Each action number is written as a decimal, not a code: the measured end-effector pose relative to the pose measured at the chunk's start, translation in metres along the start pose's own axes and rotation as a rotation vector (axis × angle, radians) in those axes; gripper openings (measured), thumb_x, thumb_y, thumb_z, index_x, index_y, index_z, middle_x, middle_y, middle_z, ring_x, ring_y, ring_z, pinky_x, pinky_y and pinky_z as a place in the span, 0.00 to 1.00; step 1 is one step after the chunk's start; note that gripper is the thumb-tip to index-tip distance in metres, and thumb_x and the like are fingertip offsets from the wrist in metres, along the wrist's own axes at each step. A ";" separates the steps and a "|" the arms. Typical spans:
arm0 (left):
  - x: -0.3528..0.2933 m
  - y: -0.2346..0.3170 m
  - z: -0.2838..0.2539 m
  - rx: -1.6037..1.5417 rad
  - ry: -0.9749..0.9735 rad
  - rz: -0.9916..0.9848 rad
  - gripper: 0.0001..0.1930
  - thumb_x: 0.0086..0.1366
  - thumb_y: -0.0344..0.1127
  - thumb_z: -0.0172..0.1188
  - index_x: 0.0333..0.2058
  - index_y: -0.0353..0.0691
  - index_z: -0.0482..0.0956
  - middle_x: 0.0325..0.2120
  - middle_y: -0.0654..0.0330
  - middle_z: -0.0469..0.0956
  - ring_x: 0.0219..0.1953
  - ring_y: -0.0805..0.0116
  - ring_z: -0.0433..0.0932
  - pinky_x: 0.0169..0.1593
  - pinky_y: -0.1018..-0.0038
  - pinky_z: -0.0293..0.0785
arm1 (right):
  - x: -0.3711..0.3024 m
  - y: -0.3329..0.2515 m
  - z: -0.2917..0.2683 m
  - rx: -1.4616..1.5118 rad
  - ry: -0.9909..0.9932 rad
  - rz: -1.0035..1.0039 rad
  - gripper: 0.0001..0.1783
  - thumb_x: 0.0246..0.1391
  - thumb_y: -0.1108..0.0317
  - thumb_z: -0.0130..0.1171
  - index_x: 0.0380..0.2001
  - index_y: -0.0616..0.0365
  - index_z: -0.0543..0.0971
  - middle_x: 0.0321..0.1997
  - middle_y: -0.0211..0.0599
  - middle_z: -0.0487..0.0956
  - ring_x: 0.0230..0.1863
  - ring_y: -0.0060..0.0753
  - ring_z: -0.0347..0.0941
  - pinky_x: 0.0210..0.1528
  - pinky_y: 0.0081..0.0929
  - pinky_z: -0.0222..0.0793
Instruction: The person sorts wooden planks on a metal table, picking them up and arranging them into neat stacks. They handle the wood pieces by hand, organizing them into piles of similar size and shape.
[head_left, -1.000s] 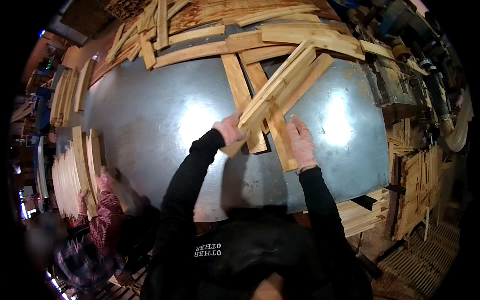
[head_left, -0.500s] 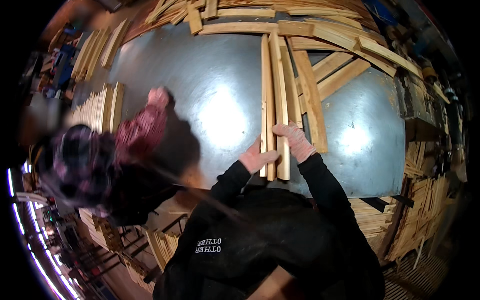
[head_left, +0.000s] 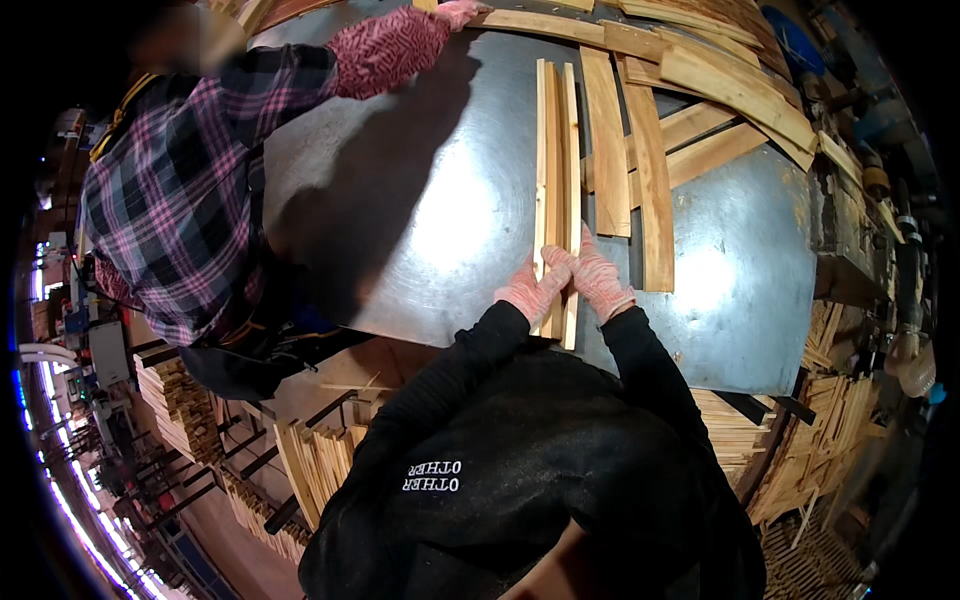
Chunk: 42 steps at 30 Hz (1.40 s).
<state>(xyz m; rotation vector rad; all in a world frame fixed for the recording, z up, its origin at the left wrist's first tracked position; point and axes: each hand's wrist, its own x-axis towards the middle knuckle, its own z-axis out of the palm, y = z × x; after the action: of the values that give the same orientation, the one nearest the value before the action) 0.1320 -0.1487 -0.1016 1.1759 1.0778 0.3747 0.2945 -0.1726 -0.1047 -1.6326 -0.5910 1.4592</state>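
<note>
From my remote seat I see several slim slats [head_left: 555, 180] gathered side by side, running from the table's [head_left: 740, 240] near edge toward its far edge. My left hand [head_left: 530, 288] and right hand [head_left: 600, 284] are closed narrowly around them from either side. I judge the gathering of these as mostly done, though their near ends aren't quite level. Just to their right, two wider boards [head_left: 607, 150] [head_left: 655, 200] lie apart from the bundle, and more boards [head_left: 740, 90] are strewn over the far right corner. The wood is pale, straight-edged and sawn, some pieces more orange; the tabletop is smooth, grey, glossy metal; my gloves look knitted.
</note>
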 end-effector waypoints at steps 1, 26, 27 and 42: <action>0.003 -0.012 -0.002 -0.010 0.040 0.031 0.47 0.60 0.62 0.62 0.64 0.31 0.57 0.55 0.47 0.73 0.54 0.58 0.74 0.57 0.69 0.70 | -0.014 -0.022 0.008 0.046 -0.014 -0.002 0.42 0.50 0.58 0.69 0.63 0.65 0.64 0.54 0.46 0.76 0.55 0.41 0.73 0.59 0.30 0.67; 0.006 -0.026 -0.027 -0.192 -0.027 -0.032 0.26 0.58 0.32 0.65 0.54 0.34 0.69 0.37 0.58 0.78 0.40 0.66 0.78 0.46 0.68 0.77 | 0.015 -0.087 0.003 -1.276 0.335 -0.310 0.46 0.58 0.36 0.49 0.68 0.59 0.59 0.69 0.63 0.59 0.69 0.60 0.57 0.69 0.43 0.54; 0.011 -0.065 -0.029 -0.182 -0.006 0.001 0.34 0.58 0.38 0.67 0.57 0.30 0.62 0.41 0.55 0.77 0.43 0.63 0.77 0.49 0.68 0.76 | 0.030 -0.083 -0.010 -1.325 0.582 -0.315 0.47 0.52 0.42 0.58 0.68 0.58 0.58 0.72 0.60 0.54 0.70 0.63 0.54 0.68 0.44 0.54; -0.009 0.029 -0.072 1.089 0.475 -0.293 0.51 0.53 0.47 0.69 0.67 0.34 0.48 0.55 0.40 0.67 0.57 0.45 0.69 0.61 0.52 0.64 | -0.067 -0.048 -0.112 0.792 -0.517 0.031 0.43 0.46 0.56 0.66 0.61 0.69 0.63 0.51 0.49 0.74 0.44 0.42 0.77 0.51 0.38 0.75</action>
<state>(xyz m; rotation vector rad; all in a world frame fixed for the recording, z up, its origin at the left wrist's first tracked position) 0.0762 -0.1040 -0.0713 1.8796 1.9592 -0.2394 0.3969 -0.2322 -0.0316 -0.6543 -0.1969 1.8347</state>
